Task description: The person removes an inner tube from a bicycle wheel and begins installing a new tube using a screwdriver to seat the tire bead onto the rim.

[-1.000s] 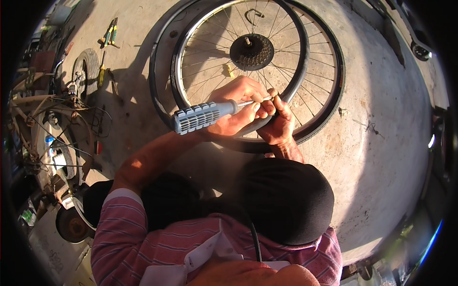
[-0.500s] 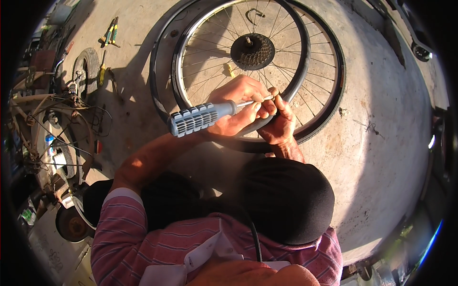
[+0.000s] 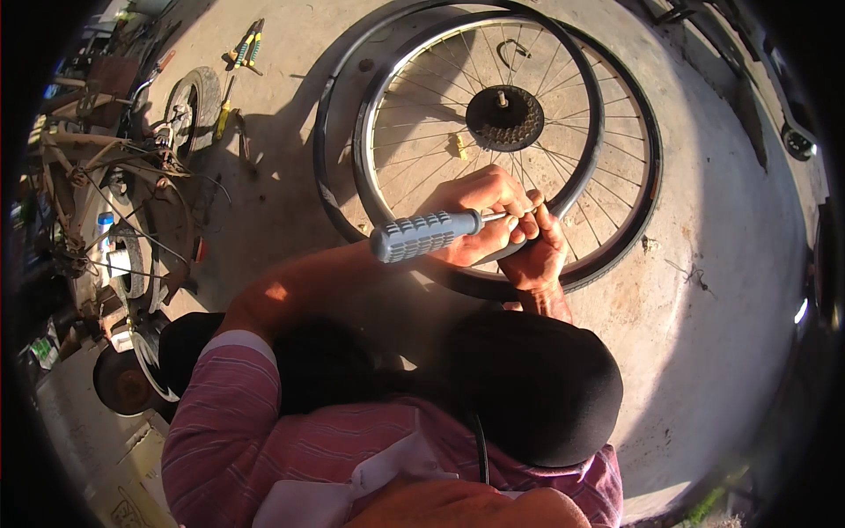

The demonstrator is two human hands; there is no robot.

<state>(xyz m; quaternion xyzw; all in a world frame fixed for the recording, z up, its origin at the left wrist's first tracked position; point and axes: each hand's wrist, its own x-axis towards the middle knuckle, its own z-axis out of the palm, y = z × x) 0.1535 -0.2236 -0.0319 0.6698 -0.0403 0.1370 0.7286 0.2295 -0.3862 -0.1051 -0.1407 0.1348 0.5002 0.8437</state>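
Observation:
A screwdriver with a ribbed grey handle [image 3: 418,237] lies across my left hand [image 3: 471,198], its thin metal shaft pinched between thumb and fingers. The tip reaches the fingertips of my right hand [image 3: 539,255], where the fingers hide its end. My right hand is closed round the near part of a black inner tube [image 3: 595,132], and the fingers of my left hand touch the tube there too. The tube's loop rests over a spoked bicycle wheel [image 3: 652,189] with a rear cogset [image 3: 503,120], lying flat on the floor.
Pliers [image 3: 250,46] and a yellow-handled screwdriver [image 3: 223,120] lie on the concrete at far left. Bicycle parts and a small wheel [image 3: 194,110] crowd the left side. A small yellow piece [image 3: 461,147] shows among the spokes. Twisted wire [image 3: 694,275] lies to the right.
The whole view has shifted, so the wheel and hands appear farther right and slightly lower. The screwdriver handle has tilted a little; both grips stay the same.

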